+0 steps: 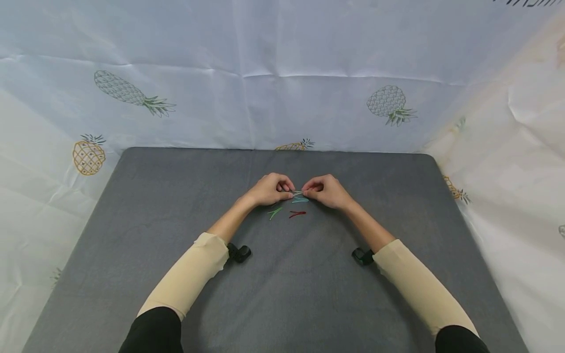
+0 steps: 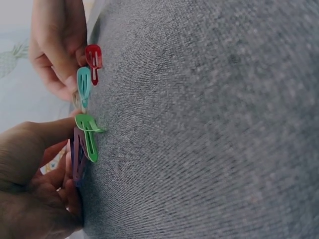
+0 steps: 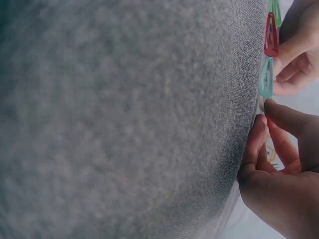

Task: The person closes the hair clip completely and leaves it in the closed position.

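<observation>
Both hands meet at a pale snap hair clip [image 1: 297,192] near the table's far side. My left hand [image 1: 270,189] pinches one end with thumb and forefinger, and my right hand [image 1: 328,191] pinches the other; fingertips hide much of it. Just in front lies a turquoise hair clip [image 1: 300,200]. Closer to me are a green hair clip [image 1: 275,213] and a red hair clip [image 1: 297,214], their halves spread apart. The left wrist view also shows a purple hair clip [image 2: 78,159] beside my left fingers; whether they touch it I cannot tell.
A grey cloth covers the table [image 1: 291,294]. Behind it hangs a pale curtain [image 1: 265,108] with pineapple prints, and more of this fabric hangs at both sides. Black wrist cameras sit on the left [image 1: 240,253] and right [image 1: 363,256] forearms.
</observation>
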The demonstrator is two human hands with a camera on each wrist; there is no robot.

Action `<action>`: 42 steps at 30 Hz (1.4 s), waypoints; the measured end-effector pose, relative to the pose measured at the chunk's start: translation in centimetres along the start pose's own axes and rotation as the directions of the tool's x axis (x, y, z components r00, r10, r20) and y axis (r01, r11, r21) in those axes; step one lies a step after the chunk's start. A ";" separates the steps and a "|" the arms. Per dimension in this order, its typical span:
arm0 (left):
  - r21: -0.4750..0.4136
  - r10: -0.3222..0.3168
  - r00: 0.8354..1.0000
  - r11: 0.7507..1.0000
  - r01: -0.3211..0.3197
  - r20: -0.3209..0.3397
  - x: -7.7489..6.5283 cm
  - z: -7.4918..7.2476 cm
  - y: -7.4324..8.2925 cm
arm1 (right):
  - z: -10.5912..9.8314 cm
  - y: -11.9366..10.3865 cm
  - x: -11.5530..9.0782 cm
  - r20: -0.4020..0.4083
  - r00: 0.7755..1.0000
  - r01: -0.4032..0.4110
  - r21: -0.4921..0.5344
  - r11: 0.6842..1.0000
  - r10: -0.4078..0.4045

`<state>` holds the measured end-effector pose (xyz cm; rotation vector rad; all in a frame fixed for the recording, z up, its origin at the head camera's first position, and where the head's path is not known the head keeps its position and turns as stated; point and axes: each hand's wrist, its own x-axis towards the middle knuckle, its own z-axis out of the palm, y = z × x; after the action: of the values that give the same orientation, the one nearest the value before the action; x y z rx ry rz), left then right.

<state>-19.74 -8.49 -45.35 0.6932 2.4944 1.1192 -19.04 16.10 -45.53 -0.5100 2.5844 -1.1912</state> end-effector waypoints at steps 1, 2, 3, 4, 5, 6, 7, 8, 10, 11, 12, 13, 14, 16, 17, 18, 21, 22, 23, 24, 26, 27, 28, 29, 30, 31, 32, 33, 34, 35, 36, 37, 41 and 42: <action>0.003 0.001 1.000 1.000 -0.001 -0.002 0.0 0.0 0.0 | 0.0 0.0 0.0 -0.003 1.000 0.000 -0.001 1.000 0.000; 0.006 0.002 1.000 1.000 -0.002 -0.005 0.0 0.1 0.0 | 0.0 0.1 0.0 -0.007 1.000 0.002 -0.004 1.000 -0.002; 0.010 0.003 1.000 1.000 -0.003 -0.009 0.0 0.1 0.0 | 0.1 0.1 0.0 -0.012 1.000 0.005 -0.007 1.000 -0.005; 0.013 0.004 1.000 1.000 -0.004 -0.013 0.0 0.2 0.0 | 0.1 0.1 0.0 -0.018 1.000 0.009 -0.010 1.000 -0.009; 0.016 0.007 1.000 1.000 -0.007 -0.018 0.0 0.2 0.0 | 0.1 0.1 0.0 -0.023 1.000 0.014 -0.013 1.000 -0.014; 0.019 0.009 1.000 1.000 -0.009 -0.023 0.0 0.2 0.0 | 0.1 0.1 0.0 -0.029 0.999 0.018 -0.014 1.000 -0.019; 0.020 0.010 1.000 1.000 -0.009 -0.026 0.0 0.3 0.0 | 0.1 0.2 0.0 -0.033 0.999 0.023 -0.014 1.000 -0.023; 0.023 0.011 1.000 1.000 -0.010 -0.029 0.0 0.3 0.0 | 0.1 0.2 0.0 -0.037 0.999 0.027 -0.011 1.000 -0.028; 0.030 0.011 0.999 1.000 -0.010 -0.031 -0.1 0.3 0.0 | 0.1 0.1 0.0 -0.043 0.999 0.033 0.001 0.999 -0.033; 0.033 0.013 0.999 0.999 -0.012 -0.031 -0.2 0.3 0.0 | 0.1 0.1 0.0 -0.045 0.998 0.036 0.007 0.999 -0.035; 0.035 0.014 0.999 0.999 -0.012 -0.031 -0.2 0.3 0.0 | 0.1 0.1 0.0 -0.047 0.998 0.037 0.012 0.999 -0.036; 0.036 0.016 0.999 0.999 -0.015 -0.031 -0.3 0.3 0.1 | 0.0 0.1 0.0 -0.049 0.998 0.038 0.017 0.999 -0.037; 0.037 0.018 0.999 0.999 -0.017 -0.030 -0.3 0.3 0.1 | 0.0 0.1 0.0 -0.052 0.998 0.040 0.023 0.999 -0.039; 0.028 0.020 0.999 0.999 -0.019 -0.028 -0.5 0.3 0.2 | 0.0 0.1 0.0 -0.057 0.997 0.046 0.032 0.998 -0.044; 0.021 0.020 0.999 1.000 -0.020 -0.027 -0.6 0.3 0.2 | 0.0 0.1 -0.1 -0.061 0.997 0.047 0.035 0.998 -0.045; 0.015 0.021 0.999 1.000 -0.020 -0.027 -0.6 0.2 0.3 | 0.0 0.1 -0.1 -0.064 0.997 0.046 0.039 0.998 -0.044; -0.011 0.015 0.999 1.000 -0.015 -0.036 -0.7 0.2 0.3 | 0.0 0.0 0.0 -0.067 0.997 0.043 0.053 0.998 -0.039; -0.019 0.013 0.999 1.000 -0.013 -0.040 -0.8 0.3 0.4 | 0.0 -0.1 -0.1 -0.067 0.997 0.040 0.057 0.998 -0.036; -0.023 0.012 0.999 1.000 -0.013 -0.047 -0.8 0.3 0.3 | 0.0 -0.1 0.0 -0.066 0.997 0.037 0.063 0.997 -0.032; -0.027 0.012 0.999 1.000 -0.013 -0.053 -0.8 0.3 0.3 | 0.0 -0.2 0.0 -0.065 0.997 0.037 0.069 0.997 -0.032; -0.038 0.013 0.998 0.999 -0.015 -0.063 -0.8 0.3 0.4 | 0.0 -0.3 0.0 -0.063 0.998 0.037 0.081 0.996 -0.032; -0.042 0.015 0.998 0.999 -0.018 -0.068 -0.8 0.3 0.4 | 0.0 -0.3 0.0 -0.062 0.997 0.039 0.086 0.996 -0.034; -0.047 0.017 0.997 0.999 -0.020 -0.072 -0.9 0.3 0.4 | -0.1 -0.4 0.0 -0.062 0.998 0.038 0.091 0.995 -0.032; -0.055 0.019 0.997 0.998 -0.023 -0.078 -0.9 0.4 0.5 | -0.1 -0.4 0.0 -0.062 0.998 0.038 0.097 0.995 -0.032; -0.063 0.021 0.996 0.998 -0.026 -0.084 -0.9 0.4 0.5 | -0.1 -0.5 -0.1 -0.062 0.998 0.037 0.104 0.994 -0.030; -0.073 0.021 0.996 0.997 -0.028 -0.091 -1.0 0.4 0.5 | -0.2 -0.6 -0.1 -0.062 0.998 0.038 0.109 0.993 -0.031; -0.083 0.021 0.995 0.996 -0.030 -0.099 -1.0 0.4 0.6 | -0.2 -0.6 -0.2 -0.062 0.998 0.034 0.115 0.993 -0.027; -0.096 0.018 0.994 0.995 -0.029 -0.108 -1.1 0.4 0.6 | -0.2 -0.7 -0.2 -0.063 0.998 0.033 0.120 0.992 -0.025; -0.109 0.014 0.993 0.994 -0.027 -0.116 -1.1 0.4 0.7 | -0.3 -0.8 -0.3 -0.064 0.998 0.029 0.126 0.992 -0.021; -0.125 0.009 0.992 0.992 -0.025 -0.124 -1.2 0.4 0.7 | -0.3 -0.8 -0.3 -0.064 0.998 0.028 0.129 0.991 -0.020; -0.141 0.003 0.992 0.990 -0.021 -0.130 -1.2 0.3 0.8 | -0.4 -0.9 -0.4 -0.064 0.998 0.027 0.134 0.991 -0.018; -0.156 -0.002 0.991 0.988 -0.019 -0.135 -1.3 0.3 0.9 | -0.4 -0.9 -0.4 -0.064 0.998 0.028 0.135 0.990 -0.020; -0.210 -0.012 0.990 0.978 -0.019 -0.143 -1.4 0.1 1.3 | -0.6 -1.2 -0.7 -0.057 0.998 0.047 0.149 0.988 -0.039; -0.217 -0.011 0.989 0.976 -0.021 -0.144 -1.5 0.1 1.4 | -0.7 -1.3 -0.8 -0.055 0.997 0.056 0.151 0.987 -0.048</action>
<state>-18.06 -8.43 -44.20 0.5750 2.4343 1.4662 -18.30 16.12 -44.04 -0.5239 2.5093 -1.4233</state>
